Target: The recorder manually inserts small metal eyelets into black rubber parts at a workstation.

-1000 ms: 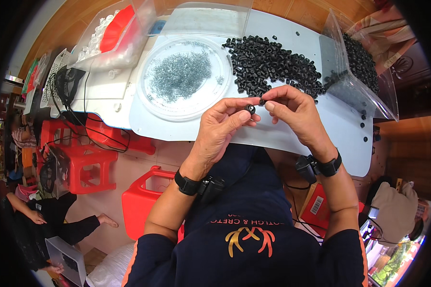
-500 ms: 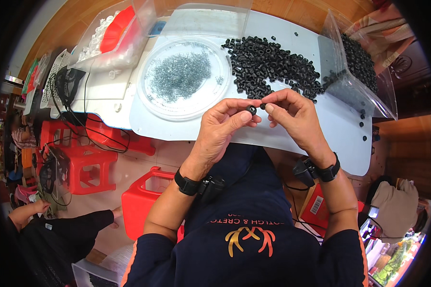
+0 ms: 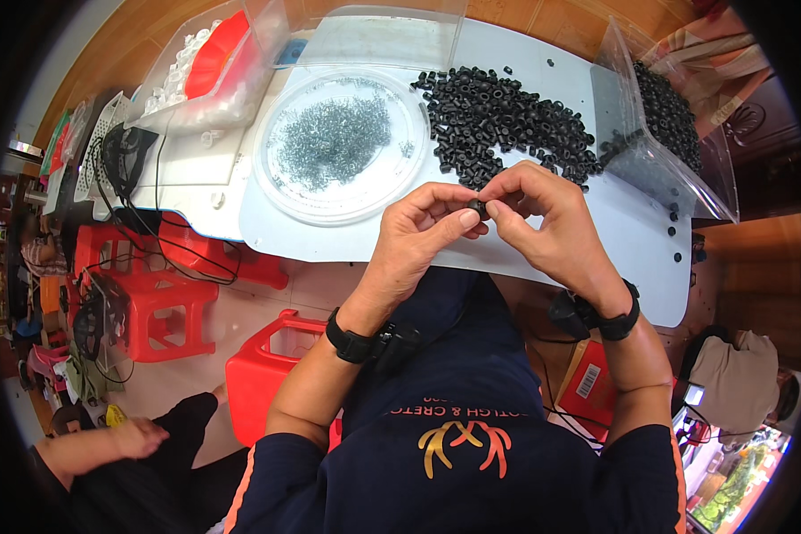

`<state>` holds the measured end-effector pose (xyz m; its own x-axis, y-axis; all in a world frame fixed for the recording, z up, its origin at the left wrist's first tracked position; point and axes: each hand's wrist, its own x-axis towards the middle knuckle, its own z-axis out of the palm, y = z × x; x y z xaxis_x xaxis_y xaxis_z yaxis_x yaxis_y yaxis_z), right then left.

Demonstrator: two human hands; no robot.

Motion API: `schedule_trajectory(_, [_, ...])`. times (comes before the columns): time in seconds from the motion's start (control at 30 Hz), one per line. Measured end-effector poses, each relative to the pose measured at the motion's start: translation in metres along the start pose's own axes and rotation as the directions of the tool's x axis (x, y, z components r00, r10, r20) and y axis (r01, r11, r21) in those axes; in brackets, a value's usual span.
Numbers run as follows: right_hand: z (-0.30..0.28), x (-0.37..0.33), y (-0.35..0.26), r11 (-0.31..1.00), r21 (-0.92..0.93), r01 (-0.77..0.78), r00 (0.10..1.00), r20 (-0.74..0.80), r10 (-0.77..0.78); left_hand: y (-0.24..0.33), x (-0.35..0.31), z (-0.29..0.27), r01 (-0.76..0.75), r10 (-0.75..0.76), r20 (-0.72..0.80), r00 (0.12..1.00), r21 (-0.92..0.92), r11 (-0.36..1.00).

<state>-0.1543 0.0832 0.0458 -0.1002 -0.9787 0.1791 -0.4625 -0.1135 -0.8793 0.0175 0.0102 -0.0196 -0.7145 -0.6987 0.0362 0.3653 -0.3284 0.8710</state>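
Note:
Over the front edge of the table, my two hands meet fingertip to fingertip. My left hand [image 3: 411, 233] pinches a small black round part [image 3: 477, 209] between thumb and fingers. Closed in a pinch, my right hand [image 3: 547, 212] presses its thumb and fingertips against the same part; the small black piece it carried is mostly hidden there. Just beyond the hands lies a heap of small black cylindrical parts [image 3: 498, 116]. A round clear tray [image 3: 271, 182] of tiny shiny metal pieces stands to the left of the heap. Each wrist wears a black strapped device.
A tilted clear bin [image 3: 659, 165] at right spills more black parts. At far left, another clear bin [image 3: 165, 114] holds white pieces and a red scoop-like piece. Red stools [image 3: 262, 374] stand left of me. Another person's arm [image 3: 98, 449] shows at lower left.
My right hand has moved slightly left and brought its small black piece against the part in my left hand. At lower left, the other person's arm has shifted inward.

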Motion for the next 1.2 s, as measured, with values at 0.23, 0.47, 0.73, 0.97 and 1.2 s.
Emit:
schedule_trajectory(0.23, [0.003, -0.003, -0.008, 0.939, -0.289, 0.188, 0.980, -0.005, -0.198, -0.003, 0.003, 0.001, -0.034, 0.035, -0.028, 0.999, 0.056, 0.998])
schedule_trajectory(0.47, [-0.015, 0.005, 0.001, 0.952, 0.228, -0.205, 0.974, 0.140, 0.177, 0.010, 0.000, 0.006, 0.015, -0.014, -0.006, 1.000, 0.047, 0.999])
schedule_trajectory(0.73, [-0.021, -0.001, 0.016, 0.548, 0.588, -0.595, 0.802, 0.474, 0.363, 0.024, -0.004, 0.013, -0.146, 0.142, 0.038, 0.989, 0.351, 0.925])
schedule_trajectory(0.97, [-0.012, -0.012, 0.024, 0.245, 0.750, -0.614, 0.783, 0.617, 0.072, 0.042, 0.002, 0.022, -0.493, 0.428, 0.258, 0.866, 0.583, 0.646])
schedule_trajectory(1.2, [-0.014, -0.018, 0.024, 0.314, 0.775, -0.549, 0.828, 0.555, 0.079, 0.049, 0.004, 0.026, -0.525, 0.405, 0.334, 0.851, 0.575, 0.628])
